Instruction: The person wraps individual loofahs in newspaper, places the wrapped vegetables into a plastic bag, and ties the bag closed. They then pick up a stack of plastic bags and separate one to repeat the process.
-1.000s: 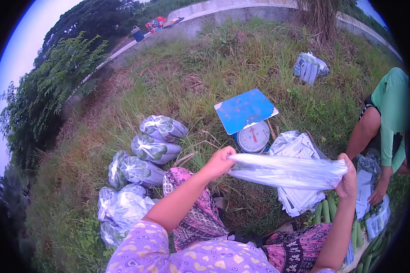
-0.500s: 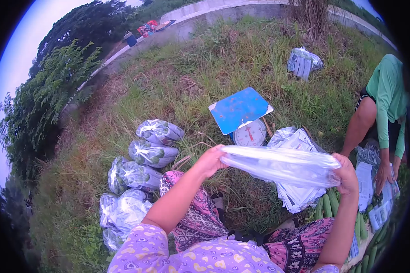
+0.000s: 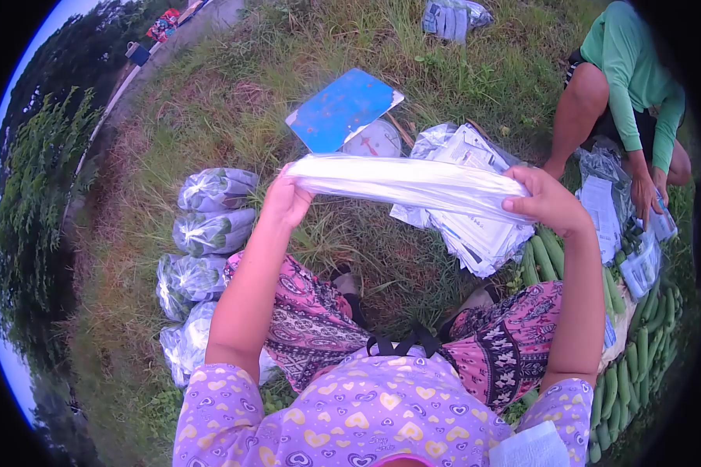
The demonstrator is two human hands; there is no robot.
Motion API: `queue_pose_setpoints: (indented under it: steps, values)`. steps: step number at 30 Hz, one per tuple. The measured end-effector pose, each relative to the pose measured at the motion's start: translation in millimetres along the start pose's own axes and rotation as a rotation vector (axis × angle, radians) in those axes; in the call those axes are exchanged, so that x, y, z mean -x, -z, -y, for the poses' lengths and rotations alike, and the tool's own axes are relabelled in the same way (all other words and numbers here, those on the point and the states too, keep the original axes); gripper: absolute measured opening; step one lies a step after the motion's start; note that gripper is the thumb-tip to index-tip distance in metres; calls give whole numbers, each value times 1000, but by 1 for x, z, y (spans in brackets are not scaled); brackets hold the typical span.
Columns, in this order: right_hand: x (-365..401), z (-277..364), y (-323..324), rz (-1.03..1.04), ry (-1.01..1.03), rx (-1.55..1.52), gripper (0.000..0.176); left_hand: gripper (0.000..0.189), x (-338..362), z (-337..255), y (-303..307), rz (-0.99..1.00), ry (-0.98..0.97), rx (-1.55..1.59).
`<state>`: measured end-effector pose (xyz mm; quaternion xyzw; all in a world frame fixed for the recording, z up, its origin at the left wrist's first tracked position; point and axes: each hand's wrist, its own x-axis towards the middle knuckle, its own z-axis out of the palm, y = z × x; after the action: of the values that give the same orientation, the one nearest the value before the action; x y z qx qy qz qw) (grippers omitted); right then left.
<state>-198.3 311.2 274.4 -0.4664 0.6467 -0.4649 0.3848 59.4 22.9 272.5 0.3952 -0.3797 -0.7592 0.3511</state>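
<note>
A clear plastic bag [image 3: 401, 177] is stretched flat between my two hands, level above the grass. My left hand [image 3: 290, 201] is closed on one end of it. At the other end, my right hand [image 3: 551, 204] grips the plastic with its thumb pressed against the edge. Just behind the bag stands a weighing scale with a blue pan [image 3: 344, 109] and a round dial [image 3: 374, 140]. A stack of newspaper sheets [image 3: 483, 233] lies below the bag near my right hand, partly covered by it.
Several filled clear bags of green produce [image 3: 214, 232] line the grass on the left. Long green vegetables [image 3: 627, 381] are piled at the right. A person in a green shirt [image 3: 627, 78] crouches there, hands at wrapped papers [image 3: 642, 265]. Another bundle [image 3: 452, 19] lies farther back.
The view has tilted down and shifted right. The bag is pulled tighter and narrower between my hands, still held at both ends.
</note>
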Motion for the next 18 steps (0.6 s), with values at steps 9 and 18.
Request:
queue_pose_setpoints:
  steps: [9,18]
  values:
    - [-44,-81,53,-496,-219,-443,20,26,18,16,11,1060,130,98]
    - [-55,-48,10,188,-118,4,36,40,-66,2,45,393,-268,-1807]
